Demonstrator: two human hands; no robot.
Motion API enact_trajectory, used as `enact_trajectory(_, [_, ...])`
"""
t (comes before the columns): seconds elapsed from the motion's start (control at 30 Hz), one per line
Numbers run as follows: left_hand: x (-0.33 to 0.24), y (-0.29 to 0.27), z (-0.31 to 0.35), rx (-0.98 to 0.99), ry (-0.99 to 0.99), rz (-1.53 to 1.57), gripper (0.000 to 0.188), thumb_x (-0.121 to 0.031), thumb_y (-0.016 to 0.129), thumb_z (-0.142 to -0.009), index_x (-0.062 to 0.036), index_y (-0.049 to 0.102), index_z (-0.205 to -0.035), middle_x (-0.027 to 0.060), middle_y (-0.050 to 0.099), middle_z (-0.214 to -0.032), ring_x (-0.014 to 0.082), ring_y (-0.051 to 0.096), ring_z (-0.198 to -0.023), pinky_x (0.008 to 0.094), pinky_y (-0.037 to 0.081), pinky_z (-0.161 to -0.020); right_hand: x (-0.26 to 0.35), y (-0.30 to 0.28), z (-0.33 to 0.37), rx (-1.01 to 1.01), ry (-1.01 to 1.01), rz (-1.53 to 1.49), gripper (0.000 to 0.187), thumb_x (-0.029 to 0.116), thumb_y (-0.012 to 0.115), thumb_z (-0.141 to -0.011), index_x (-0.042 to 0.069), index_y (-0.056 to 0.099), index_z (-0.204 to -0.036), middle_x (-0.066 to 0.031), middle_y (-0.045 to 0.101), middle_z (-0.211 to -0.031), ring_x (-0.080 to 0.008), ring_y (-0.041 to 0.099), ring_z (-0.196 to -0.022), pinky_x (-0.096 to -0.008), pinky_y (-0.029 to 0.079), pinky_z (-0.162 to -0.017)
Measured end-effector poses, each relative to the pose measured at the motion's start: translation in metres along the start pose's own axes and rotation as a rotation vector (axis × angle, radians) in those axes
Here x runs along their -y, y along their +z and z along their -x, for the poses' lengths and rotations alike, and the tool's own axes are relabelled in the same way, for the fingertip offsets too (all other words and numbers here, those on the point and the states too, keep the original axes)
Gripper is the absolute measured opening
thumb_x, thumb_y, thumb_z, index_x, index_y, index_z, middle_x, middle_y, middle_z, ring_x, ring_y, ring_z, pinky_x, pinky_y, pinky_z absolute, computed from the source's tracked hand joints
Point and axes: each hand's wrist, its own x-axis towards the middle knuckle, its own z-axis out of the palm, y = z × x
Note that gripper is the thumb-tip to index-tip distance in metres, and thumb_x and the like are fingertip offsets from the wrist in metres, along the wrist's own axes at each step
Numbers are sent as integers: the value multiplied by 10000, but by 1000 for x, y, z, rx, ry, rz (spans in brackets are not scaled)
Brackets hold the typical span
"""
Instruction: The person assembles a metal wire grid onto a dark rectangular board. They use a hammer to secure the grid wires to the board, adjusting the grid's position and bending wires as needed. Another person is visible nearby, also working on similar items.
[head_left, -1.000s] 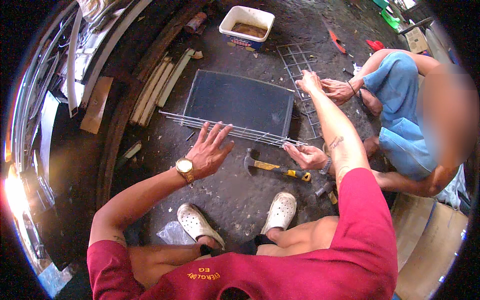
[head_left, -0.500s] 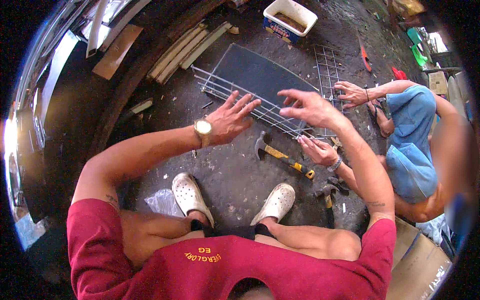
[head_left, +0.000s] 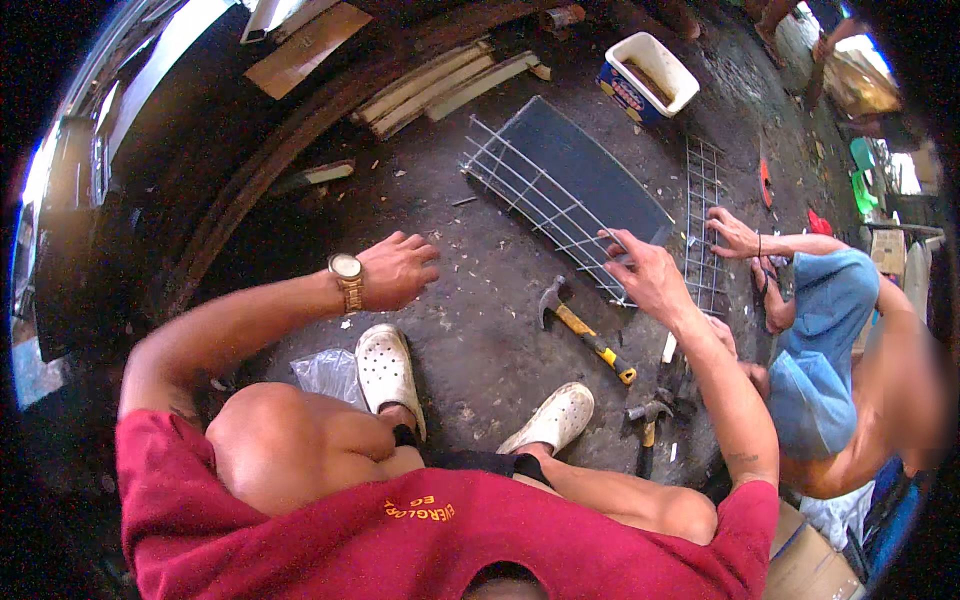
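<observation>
The person squats on a dark concrete floor [head_left: 480,350] in white clogs. The right hand [head_left: 650,280] reaches out to the near end of a wire grid [head_left: 545,205] that lies flat on a dark board [head_left: 590,170]; its fingers are spread wide, the tips at or just over the wires, and whether they touch cannot be told. The left hand [head_left: 395,270], with a gold watch at the wrist, hovers above bare floor, well apart from the grid, fingers loosely curled and holding nothing.

Between the right hand and the clogs lies a claw hammer [head_left: 585,325] with a yellow handle, just beside the board's near corner. A second hammer [head_left: 648,425] lies by the right clog. A crumpled plastic bag [head_left: 325,372] sits next to the left clog.

To the right a co-worker in blue shorts crouches, one hand [head_left: 735,235] on a second wire grid [head_left: 705,225] lying beside the board. Beyond the board stand a white tub [head_left: 655,70] and a stack of wooden slats [head_left: 450,85].
</observation>
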Motion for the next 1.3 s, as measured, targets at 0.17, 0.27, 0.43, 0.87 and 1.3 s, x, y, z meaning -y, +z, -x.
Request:
enact_trajectory(0.17, [-15, 51, -12, -293, -315, 485, 251, -237, 651, -900, -80, 681, -1094, 145, 670, -1071, 340, 628, -1017, 439, 508, -877, -4, 7, 1, -73, -15, 31, 337, 74, 653, -887, 73, 587, -1217, -140, 722, -1050, -310, 724, -899, -390, 561, -773])
enact_trajectory(0.27, [-16, 75, -39, -396, -483, 793, 282, -251, 657, -908, -74, 680, -1125, 180, 696, -1031, 368, 666, -965, 443, 537, -836, -5, 9, 0, -79, 22, 52, 262, 50, 651, -885, 40, 603, -1142, -146, 724, -1034, -300, 728, -872, -371, 550, -746])
enact_trajectory(0.43, [45, 82, -89, -570, -704, 580, 297, -239, 685, -864, -81, 677, -1115, 180, 671, -1078, 383, 618, -1028, 472, 507, -889, 0, 13, -1, -122, 52, -15, 233, 130, 663, -899, 71, 621, -1121, -163, 717, -1003, -346, 710, -886, -418, 548, -726])
enact_trajectory(0.87, [89, 89, -145, -755, -759, 250, 223, -267, 678, -845, -185, 735, -1045, 47, 640, -1037, 305, 535, -1030, 443, 462, -859, 5, 13, 0, -133, 75, 28, 211, 155, 672, -920, 61, 633, -1106, -141, 734, -999, -263, 743, -861, -360, 562, -688])
enact_trajectory(1.3, [93, 122, -156, -853, -745, 71, 256, -261, 643, -900, -185, 700, -1138, 55, 609, -1029, 287, 550, -1051, 486, 437, -870, -7, 23, 7, -224, -90, 151, 228, 216, 597, -936, 72, 606, -1112, -196, 680, -1015, -403, 662, -925, -494, 539, -763])
